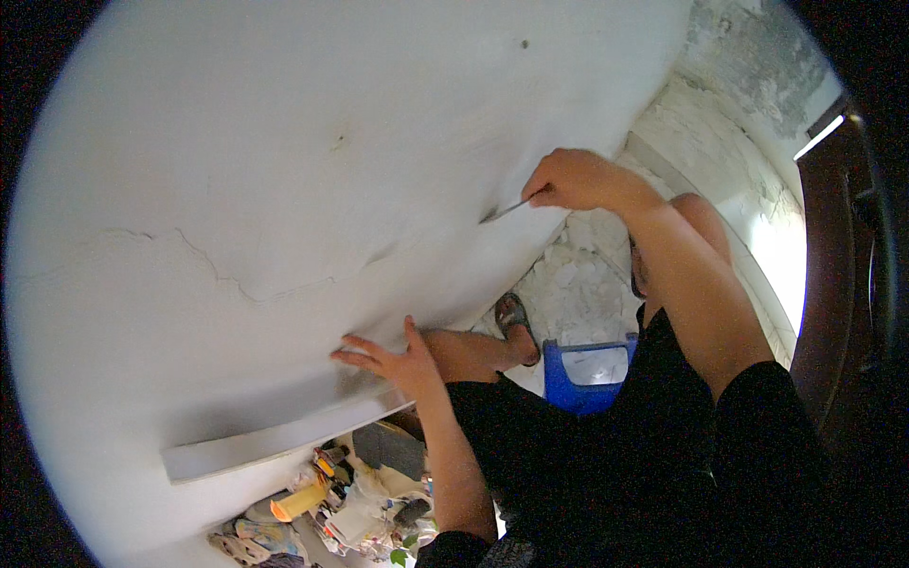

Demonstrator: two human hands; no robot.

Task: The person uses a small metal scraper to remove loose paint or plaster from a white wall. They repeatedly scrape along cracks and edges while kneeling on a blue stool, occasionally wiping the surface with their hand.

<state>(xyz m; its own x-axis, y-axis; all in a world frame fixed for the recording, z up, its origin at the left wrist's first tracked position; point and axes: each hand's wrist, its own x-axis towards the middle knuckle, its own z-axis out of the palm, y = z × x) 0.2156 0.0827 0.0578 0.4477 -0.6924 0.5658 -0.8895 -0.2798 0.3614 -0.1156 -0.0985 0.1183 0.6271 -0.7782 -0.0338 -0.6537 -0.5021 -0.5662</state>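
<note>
My right hand (579, 181) is closed around the handle of a small, thin metal tool (508, 211), perhaps a scraper or putty knife; the exact kind cannot be told. Its tip meets or nearly meets the white wall (284, 177), beside a dark mark. Lower down and to the left, my left hand (390, 358) is spread, its fingers at the wall surface above a white ledge (284, 444), holding nothing. A jagged crack (220, 277) runs across the wall at the left, and small holes show higher up.
A blue plastic stool (586, 394) stands between my legs on the marble-patterned floor (582, 270). Below the ledge lie a yellow object (298, 502), plastic bags (362, 515) and shoes (238, 547). A dark door (824, 284) is at the right.
</note>
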